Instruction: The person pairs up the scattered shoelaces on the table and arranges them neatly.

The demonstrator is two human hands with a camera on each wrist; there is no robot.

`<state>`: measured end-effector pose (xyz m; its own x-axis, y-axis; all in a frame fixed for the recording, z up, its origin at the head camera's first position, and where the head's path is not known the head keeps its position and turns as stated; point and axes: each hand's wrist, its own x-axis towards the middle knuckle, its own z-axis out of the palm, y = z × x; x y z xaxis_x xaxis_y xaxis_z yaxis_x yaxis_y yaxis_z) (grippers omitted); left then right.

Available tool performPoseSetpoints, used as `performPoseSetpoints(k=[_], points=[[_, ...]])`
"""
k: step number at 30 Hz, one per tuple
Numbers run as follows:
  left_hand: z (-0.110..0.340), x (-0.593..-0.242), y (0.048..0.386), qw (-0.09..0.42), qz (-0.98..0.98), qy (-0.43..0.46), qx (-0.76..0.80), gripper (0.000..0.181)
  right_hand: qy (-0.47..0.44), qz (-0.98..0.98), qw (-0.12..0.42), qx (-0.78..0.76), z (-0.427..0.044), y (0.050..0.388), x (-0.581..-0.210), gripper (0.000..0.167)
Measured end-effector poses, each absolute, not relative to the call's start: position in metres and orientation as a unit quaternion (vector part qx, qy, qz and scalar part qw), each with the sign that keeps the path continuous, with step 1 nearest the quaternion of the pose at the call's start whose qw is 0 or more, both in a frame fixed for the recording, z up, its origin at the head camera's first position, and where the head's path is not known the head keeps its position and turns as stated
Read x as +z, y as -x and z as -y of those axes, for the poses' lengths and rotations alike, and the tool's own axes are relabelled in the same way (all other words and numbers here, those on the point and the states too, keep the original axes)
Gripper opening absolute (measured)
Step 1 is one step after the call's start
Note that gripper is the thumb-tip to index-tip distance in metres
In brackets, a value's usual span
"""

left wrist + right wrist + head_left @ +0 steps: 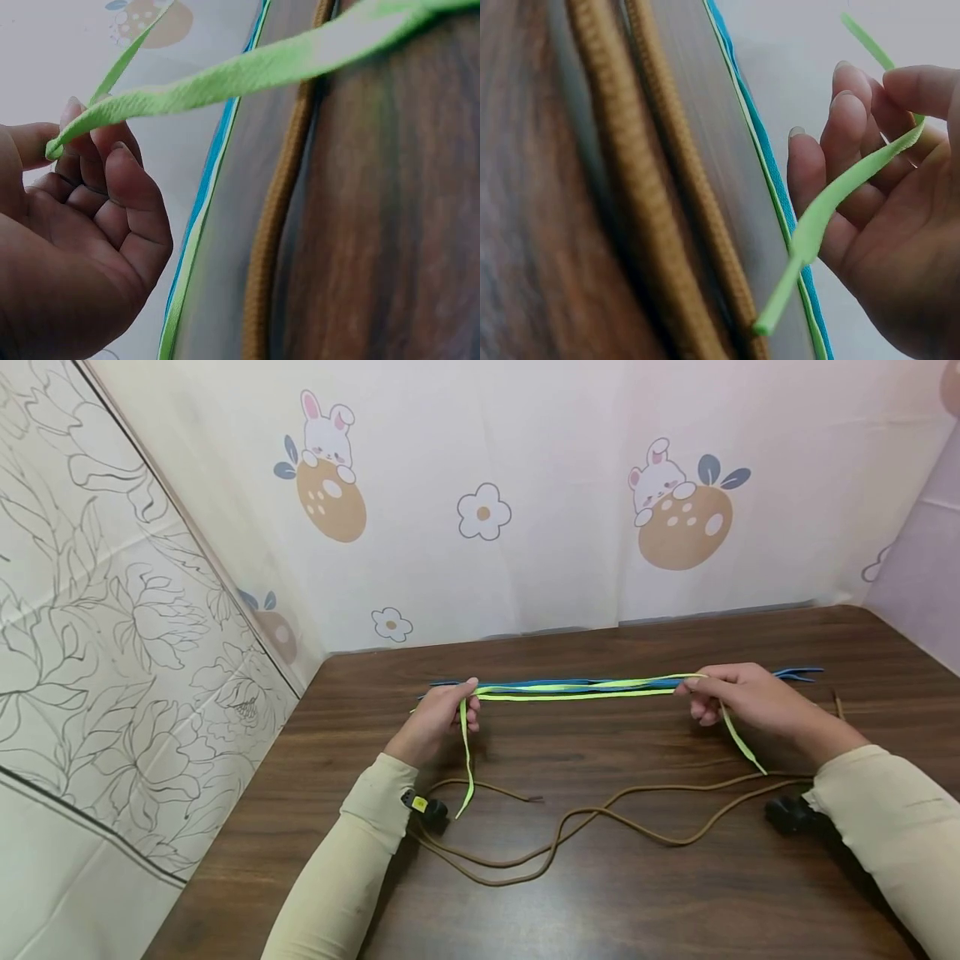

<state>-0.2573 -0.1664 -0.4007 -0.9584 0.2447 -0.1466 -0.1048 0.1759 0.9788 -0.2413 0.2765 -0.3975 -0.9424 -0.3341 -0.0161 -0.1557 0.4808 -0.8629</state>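
Observation:
A flat neon-green shoelace (633, 682) stretches between both hands above the far part of the table. My left hand (441, 713) pinches it near one end between thumb and fingertips, and the loose end dangles below. The right hand (738, 693) pinches the lace near its other end, whose tip (765, 327) hangs down in the right wrist view. Just behind and partly under the held lace lie blue shoelaces (547, 683) and another green strand (577, 697), laid out straight from left to right. Their ends show beyond each hand.
A brown round shoelace (517, 863) winds loosely across the nearer part of the dark wooden table (600, 910). Part of it passes beneath the wrists. Behind the table's far edge stands a wall covering (555, 560) printed with rabbits and flowers.

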Motion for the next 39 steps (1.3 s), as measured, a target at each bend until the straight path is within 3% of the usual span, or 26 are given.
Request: performPoseSetpoints(k=[16,27,32,39], points=[[0.170,-0.399,0.260,0.142,-0.769,-0.025,0.622,0.047,0.129,-0.846,0.110,-0.506,-0.292,0.244,-0.393,0.053],[0.174,-0.403,0.262,0.143,-0.762,-0.031,0.631,0.053,0.284,-0.689,0.170,-0.644,-0.299,0.249,-0.395,0.044],[0.174,-0.403,0.261,0.136,-0.759,-0.025,0.636,0.051,0.276,-0.668,0.106,-0.683,-0.300,0.249,-0.400,0.038],[0.174,-0.404,0.262,0.134,-0.759,-0.022,0.637,0.045,0.141,-0.713,0.051,-0.685,-0.306,0.248,-0.404,0.033]])
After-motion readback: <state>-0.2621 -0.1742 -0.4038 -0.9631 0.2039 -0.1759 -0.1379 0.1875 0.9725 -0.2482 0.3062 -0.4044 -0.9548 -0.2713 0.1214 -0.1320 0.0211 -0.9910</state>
